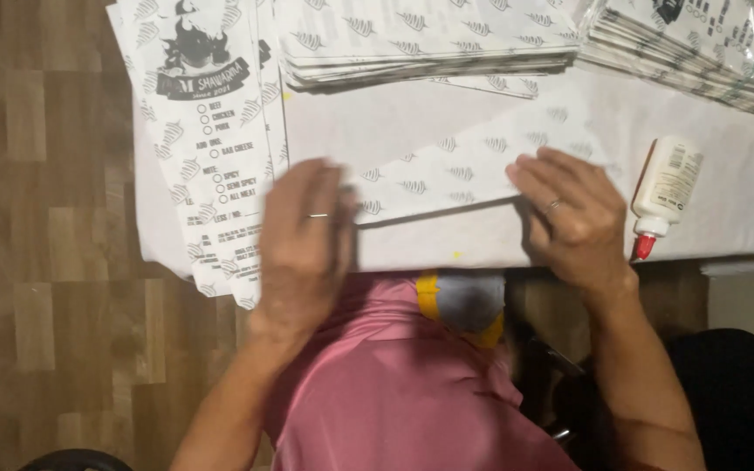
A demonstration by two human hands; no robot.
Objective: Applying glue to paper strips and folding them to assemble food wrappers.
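Observation:
A white printed paper sheet (447, 174) lies folded on the white-covered table (743, 209), its patterned flap turned over toward me. My left hand (303, 235) presses flat on the sheet's left end, a ring on one finger. My right hand (569, 214) presses down on the sheet's right end, fingers spread, also with a ring. Neither hand grips anything; both lie palm-down on the paper near the table's front edge.
A white glue bottle with a red tip (665, 192) lies right of my right hand. Stacks of printed paper bags (429, 48) sit at the back, more (691, 52) at the back right. Printed sheets (211, 148) lie at the left. Wooden floor (45, 262) shows left.

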